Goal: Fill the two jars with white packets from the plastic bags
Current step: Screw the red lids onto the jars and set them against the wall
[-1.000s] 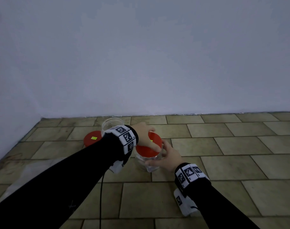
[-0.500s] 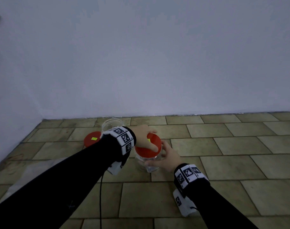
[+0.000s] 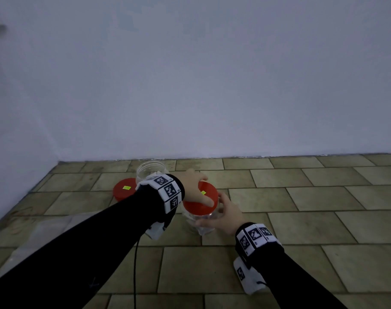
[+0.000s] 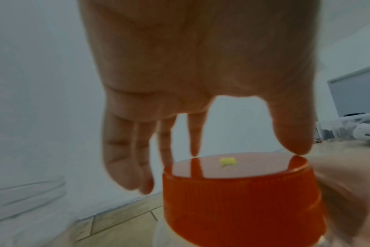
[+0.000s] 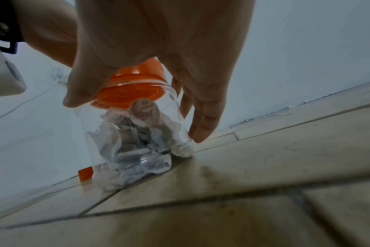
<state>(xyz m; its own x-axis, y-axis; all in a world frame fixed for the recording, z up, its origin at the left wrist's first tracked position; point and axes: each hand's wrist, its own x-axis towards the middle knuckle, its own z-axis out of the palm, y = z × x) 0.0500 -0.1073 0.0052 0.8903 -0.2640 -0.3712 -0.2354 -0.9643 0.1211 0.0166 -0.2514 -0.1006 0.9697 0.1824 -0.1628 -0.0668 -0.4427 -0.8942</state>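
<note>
Little has moved: left hand (image 3: 193, 190) fingers still splay on lid (image 3: 200, 198), screwing; right hand (image 3: 226, 216) grasps jar (image 5: 135, 132). Next: tighten, release.

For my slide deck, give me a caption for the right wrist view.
Right hand steadies a clear jar of white packets, capped with an orange lid.
</note>
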